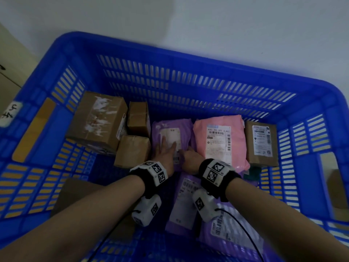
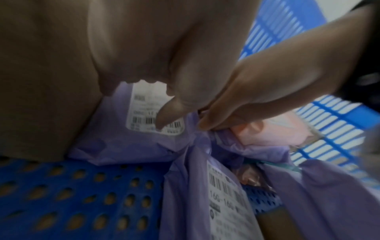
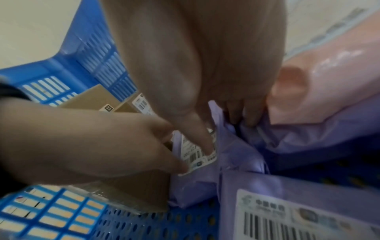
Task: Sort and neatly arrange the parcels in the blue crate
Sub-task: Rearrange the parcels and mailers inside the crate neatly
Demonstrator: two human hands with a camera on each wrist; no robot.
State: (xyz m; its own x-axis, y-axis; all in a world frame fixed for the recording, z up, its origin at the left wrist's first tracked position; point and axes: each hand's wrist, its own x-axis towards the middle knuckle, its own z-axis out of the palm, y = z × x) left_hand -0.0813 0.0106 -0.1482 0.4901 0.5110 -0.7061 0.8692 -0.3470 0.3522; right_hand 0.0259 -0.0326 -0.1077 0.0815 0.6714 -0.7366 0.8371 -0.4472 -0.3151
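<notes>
In the blue crate (image 1: 188,50) a purple mailer (image 1: 171,127) with a white label lies in the far row, between small brown boxes and a pink mailer (image 1: 219,140). My left hand (image 1: 167,148) lies flat on its label with straight fingers. My right hand (image 1: 188,156) grips the mailer's right edge. In the right wrist view the thumb presses the label while the fingers curl into the gap beside the pink mailer (image 3: 329,81). The left wrist view shows my left thumb on the purple mailer (image 2: 115,142) and the right hand (image 2: 267,84) beside it.
A large brown box (image 1: 98,118) stands at the far left with two small boxes (image 1: 138,116) (image 1: 132,150) next to it. A labelled brown box (image 1: 261,142) sits far right. Two more purple mailers (image 1: 185,201) (image 1: 232,229) lie under my wrists. Flat cardboard (image 1: 75,193) lies near left.
</notes>
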